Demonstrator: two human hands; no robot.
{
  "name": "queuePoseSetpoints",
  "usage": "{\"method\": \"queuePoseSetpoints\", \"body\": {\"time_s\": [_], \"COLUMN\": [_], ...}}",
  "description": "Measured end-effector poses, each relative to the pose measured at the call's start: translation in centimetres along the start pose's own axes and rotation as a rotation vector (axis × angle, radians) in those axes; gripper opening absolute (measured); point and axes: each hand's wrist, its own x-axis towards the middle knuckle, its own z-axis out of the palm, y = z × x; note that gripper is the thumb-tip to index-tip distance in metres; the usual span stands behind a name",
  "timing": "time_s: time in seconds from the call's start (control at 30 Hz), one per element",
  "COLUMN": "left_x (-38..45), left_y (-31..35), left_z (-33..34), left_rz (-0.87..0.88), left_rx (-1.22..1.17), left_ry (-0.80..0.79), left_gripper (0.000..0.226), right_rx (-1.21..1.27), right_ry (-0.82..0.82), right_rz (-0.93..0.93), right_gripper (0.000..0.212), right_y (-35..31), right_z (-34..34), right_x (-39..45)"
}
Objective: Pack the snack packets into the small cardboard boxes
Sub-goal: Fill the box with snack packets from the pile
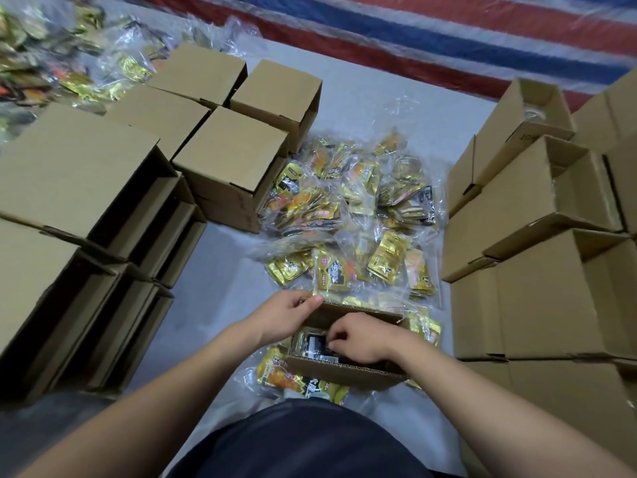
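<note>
One box [344,369] is in play right now, sitting open on top of the packets [348,215] just in front of the person. Left hand [289,313] is up at the far-left corner, fingers curled over the rim, steadying it. Right hand [358,339] is down inside the box, fingers bent around a dark packet [315,345] and tucking it in. That one's going down low, with room above it by the look of things, so I'd judge this box only partly filled.

How far along overall? Hard to call. Stacks of boxes [537,281] stand on the right with flaps open, and whether they hold anything is hidden from here. More stacks [113,208] lie on their sides to the left, and the open mouths that show look dark and empty. Between them a big heap of loose packets waits on the floor, with another heap [69,63] at far left. Plenty left to do, I'd say.

Those packets are small, flat and shiny, gold with orange and black print, many bundled in clear plastic bags. Slippery, crinkly stuff, likely to slide about when grabbed.
</note>
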Motion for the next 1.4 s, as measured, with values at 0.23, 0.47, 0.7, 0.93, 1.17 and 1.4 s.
{"method": "queuePoseSetpoints", "body": {"time_s": [0.23, 0.47, 0.7, 0.93, 1.17, 1.4], "left_x": [-0.3, -0.4, -0.1, 6.8, 13.4, 14.7], "left_y": [0.2, 0.6, 1.3, 4.6, 3.9, 2.9], "left_z": [0.1, 0.0, -0.6, -1.9, 0.5, 2.7], "left_rz": [0.017, 0.012, -0.039, 0.075, -0.014, 0.01], "left_rx": [0.04, 0.004, 0.052, 0.387, 1.143, 1.297], "left_ry": [-0.025, -0.02, -0.114, 0.013, -0.178, -0.094], "left_gripper": [0.035, 0.036, 0.044, 0.024, 0.088, 0.101], "right_rx": [0.052, 0.159, -0.207, -0.141, -0.053, -0.011], "right_ry": [-0.189, 0.123, 0.59, 0.612, 0.585, 0.63], "right_rz": [0.177, -0.059, -0.023, -0.001, 0.03, 0.014], "right_gripper": [0.053, 0.045, 0.051, 0.056, 0.062, 0.054], "right_y": [-1.7, -1.5, 1.5, 3.0, 3.6, 3.7], "right_z": [1.5, -0.9, -2.5, -0.1, 0.0, 0.3], "right_x": [1.3, -3.1, -4.3, -3.0, -3.6, -3.0]}}
